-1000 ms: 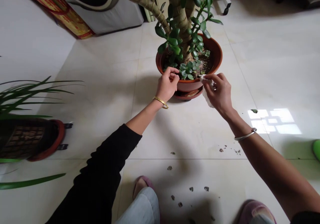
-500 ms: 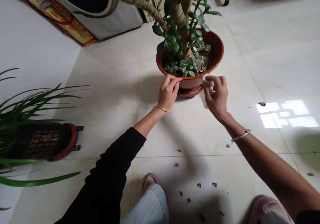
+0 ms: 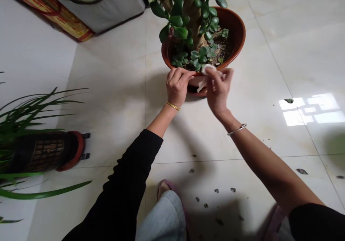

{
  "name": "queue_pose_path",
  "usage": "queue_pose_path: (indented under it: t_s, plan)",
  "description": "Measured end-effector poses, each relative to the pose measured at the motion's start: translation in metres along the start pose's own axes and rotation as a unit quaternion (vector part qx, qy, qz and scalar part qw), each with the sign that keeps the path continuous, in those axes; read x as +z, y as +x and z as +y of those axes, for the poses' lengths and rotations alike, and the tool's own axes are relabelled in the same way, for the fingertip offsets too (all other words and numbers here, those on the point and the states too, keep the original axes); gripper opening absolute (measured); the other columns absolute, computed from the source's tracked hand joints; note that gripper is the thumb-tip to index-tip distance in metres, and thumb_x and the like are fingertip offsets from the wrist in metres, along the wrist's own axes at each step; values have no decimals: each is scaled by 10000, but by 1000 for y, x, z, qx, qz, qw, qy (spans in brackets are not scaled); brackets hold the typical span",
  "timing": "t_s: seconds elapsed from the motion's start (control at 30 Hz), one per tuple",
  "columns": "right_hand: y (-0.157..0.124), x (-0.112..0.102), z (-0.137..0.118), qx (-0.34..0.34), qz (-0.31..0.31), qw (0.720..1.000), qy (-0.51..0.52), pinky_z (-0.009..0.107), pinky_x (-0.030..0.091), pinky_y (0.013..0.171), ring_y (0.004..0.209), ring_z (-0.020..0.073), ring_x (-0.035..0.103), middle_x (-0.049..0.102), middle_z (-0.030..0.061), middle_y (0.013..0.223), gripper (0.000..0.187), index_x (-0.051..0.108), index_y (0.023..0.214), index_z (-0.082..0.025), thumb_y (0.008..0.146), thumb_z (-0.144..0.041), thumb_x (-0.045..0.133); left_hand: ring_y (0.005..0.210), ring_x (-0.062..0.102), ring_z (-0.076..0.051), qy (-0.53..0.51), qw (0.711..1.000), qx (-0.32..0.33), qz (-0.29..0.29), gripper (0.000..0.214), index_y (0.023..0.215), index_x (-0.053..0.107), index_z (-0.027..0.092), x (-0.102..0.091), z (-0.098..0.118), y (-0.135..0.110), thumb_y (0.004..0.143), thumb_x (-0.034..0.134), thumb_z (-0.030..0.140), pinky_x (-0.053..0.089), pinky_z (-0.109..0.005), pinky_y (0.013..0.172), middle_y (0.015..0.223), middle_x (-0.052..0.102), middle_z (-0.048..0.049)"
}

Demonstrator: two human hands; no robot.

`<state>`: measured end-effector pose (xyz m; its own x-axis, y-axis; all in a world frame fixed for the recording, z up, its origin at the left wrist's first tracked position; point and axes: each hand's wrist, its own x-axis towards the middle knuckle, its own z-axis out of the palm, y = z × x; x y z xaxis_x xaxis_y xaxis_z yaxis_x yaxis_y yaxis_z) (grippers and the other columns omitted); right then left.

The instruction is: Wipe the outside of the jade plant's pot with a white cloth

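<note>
A big reddish-brown flower pot (image 3: 238, 40) holds a jade plant (image 3: 176, 20) with thick stems and glossy leaves, and stands on a saucer (image 3: 198, 93). My left hand (image 3: 178, 84) grips the near rim of the pot, fingers closed over the edge. Just right of it, my right hand (image 3: 219, 90) pinches a crumpled white tissue (image 3: 208, 68) against the same rim. A loose end of the tissue hangs down in front of the pot's wall. The pot's near side is partly hidden behind both hands.
Several dry fallen leaves (image 3: 206, 205) lie on the pale tiled floor (image 3: 113, 126) between my slippered feet and farther right. At left stands a dark pot (image 3: 48, 151) of long-leaved plants on a wheeled base. A washing machine (image 3: 118, 7) and a red-yellow box (image 3: 54, 9) are behind.
My right hand with the tissue has moved left along the rim, closer to my left hand. The left hand stays on the rim. The view has tipped lower.
</note>
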<state>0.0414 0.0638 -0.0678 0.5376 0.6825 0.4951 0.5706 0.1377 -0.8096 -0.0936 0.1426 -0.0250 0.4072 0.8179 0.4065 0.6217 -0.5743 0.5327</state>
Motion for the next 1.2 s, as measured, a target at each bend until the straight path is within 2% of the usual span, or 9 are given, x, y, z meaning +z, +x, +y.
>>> queue_pose_path:
  t_s: [0.1,0.17,0.3,0.5,0.6,0.73,0.93,1.07,1.2]
  plan:
    - [-9,13,-16,-13,-95,995,-10,602,595,987,1207,341,601,549,140,1209,480,560,1488,-434,1010,-479,562,1203,651,-279,14,1000,14,6,227,1044,749,286,0,-2,1,1043,575,432,539,-414,998,1051,720,-95]
    - [-10,11,-16,-26,-106,994,-17,575,603,981,1191,327,614,559,136,1187,464,565,1479,-430,1017,-466,554,1201,652,-282,13,1000,23,5,247,1046,745,281,1,-1,2,1045,566,452,535,-415,999,1048,716,-99]
    - [1,-17,12,-53,-16,998,-37,508,612,914,1086,281,633,525,118,1115,383,664,1333,-362,1088,-401,372,1226,635,-296,-12,1000,23,-14,252,1047,745,258,7,11,6,1005,639,482,538,-413,995,1028,692,-99]
    - [33,-57,63,-27,32,998,-52,455,604,849,1146,295,607,536,130,1213,405,596,1435,-395,1080,-471,417,1261,608,-297,-47,998,26,-32,210,1047,743,255,29,37,18,1003,650,438,503,-439,1073,1044,673,-93]
    - [42,-51,73,-27,35,998,-46,478,615,869,1200,307,634,552,118,1270,489,490,1536,-417,1048,-457,489,1264,601,-296,-47,998,39,-31,224,1034,739,252,42,49,24,1003,643,453,494,-441,1090,1031,668,-88]
    - [36,-22,65,61,58,996,28,527,591,1003,1310,313,622,577,134,1411,621,387,1605,-407,1007,-392,555,1214,612,-277,-36,997,64,-26,268,1075,756,256,53,56,30,1021,602,469,467,-428,1118,1040,679,-90]
    - [-2,18,36,84,88,981,149,514,447,1232,1563,261,406,458,134,1614,669,260,1666,-314,1034,-419,452,1200,643,-267,18,991,132,-27,454,1231,734,265,60,36,31,1068,433,563,473,-426,1122,1132,698,-103]
    - [-18,14,28,100,47,976,190,532,479,1206,1559,290,413,420,113,1666,721,333,1623,-333,974,-522,582,1159,664,-241,44,983,181,11,460,1220,747,249,58,28,29,1099,394,518,518,-399,1079,1074,720,-89]
    - [-21,-10,31,145,33,958,243,536,559,1104,1422,292,557,561,105,1551,543,524,1438,-346,944,-542,639,1122,676,-239,67,983,170,12,439,1221,762,242,46,37,27,1110,401,467,534,-429,1074,1070,734,-87]
